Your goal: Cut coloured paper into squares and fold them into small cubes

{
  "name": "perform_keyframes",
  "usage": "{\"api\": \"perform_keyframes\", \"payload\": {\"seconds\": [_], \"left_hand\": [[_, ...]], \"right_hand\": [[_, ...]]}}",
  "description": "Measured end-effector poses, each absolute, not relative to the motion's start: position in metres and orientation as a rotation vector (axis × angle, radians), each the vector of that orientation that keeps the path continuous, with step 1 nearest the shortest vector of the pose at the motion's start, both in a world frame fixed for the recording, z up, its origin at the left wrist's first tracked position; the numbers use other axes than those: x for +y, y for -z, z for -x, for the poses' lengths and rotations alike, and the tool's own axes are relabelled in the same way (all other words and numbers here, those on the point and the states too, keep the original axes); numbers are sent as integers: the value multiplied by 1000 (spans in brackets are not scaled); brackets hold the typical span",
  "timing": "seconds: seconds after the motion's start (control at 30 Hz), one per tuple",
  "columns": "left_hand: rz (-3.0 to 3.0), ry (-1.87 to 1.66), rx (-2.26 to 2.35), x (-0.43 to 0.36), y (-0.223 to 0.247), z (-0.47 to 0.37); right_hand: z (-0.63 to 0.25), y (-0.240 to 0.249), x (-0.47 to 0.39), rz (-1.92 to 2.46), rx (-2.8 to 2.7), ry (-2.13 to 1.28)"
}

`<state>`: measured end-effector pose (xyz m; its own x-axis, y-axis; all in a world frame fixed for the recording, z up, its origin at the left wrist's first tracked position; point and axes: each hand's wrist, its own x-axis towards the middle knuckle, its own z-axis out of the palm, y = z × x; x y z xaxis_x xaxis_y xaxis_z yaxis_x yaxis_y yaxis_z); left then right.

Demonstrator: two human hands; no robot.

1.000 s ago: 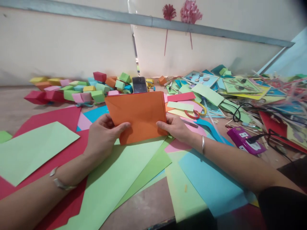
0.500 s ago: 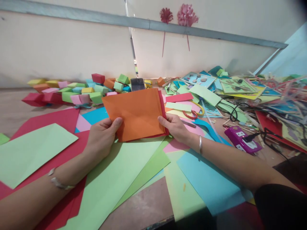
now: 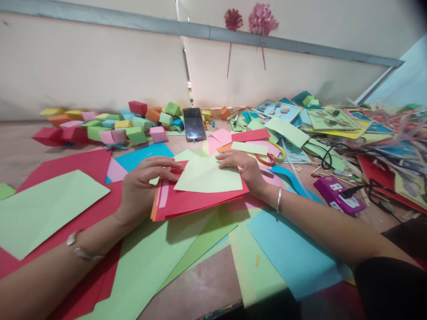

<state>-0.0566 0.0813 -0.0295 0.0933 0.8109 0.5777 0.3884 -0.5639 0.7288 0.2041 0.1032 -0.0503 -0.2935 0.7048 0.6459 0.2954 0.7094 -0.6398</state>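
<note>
Though askew, ppr stack (image 3: pixel 205 202) btwn grips (image 3: pixel 142 181) (image 3: pixel 247 171)

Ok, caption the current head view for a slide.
A left hand and right hand hold a stack of coloured paper, pale green sheet uppermost, with a phone and colourful blocks farther back.

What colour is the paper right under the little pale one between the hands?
The paper is red, and it shows best in the head view.

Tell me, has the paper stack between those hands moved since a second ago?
Yes, downward in the view: the paper stack overlapped the phone before and now sits wholly below it.
</note>
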Motion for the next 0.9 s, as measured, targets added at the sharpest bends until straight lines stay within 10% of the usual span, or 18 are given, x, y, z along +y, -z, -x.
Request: {"api": "perform_keyframes", "payload": {"seconds": [0.37,0.9], "left_hand": [[-2407,-1363,1114,88,33,59],[-1511,-1539,1436,95,33,58]], "right_hand": [[-212,53,110,847,-2228,-216],[-204,39,99,1037,-1600,-947]]}}
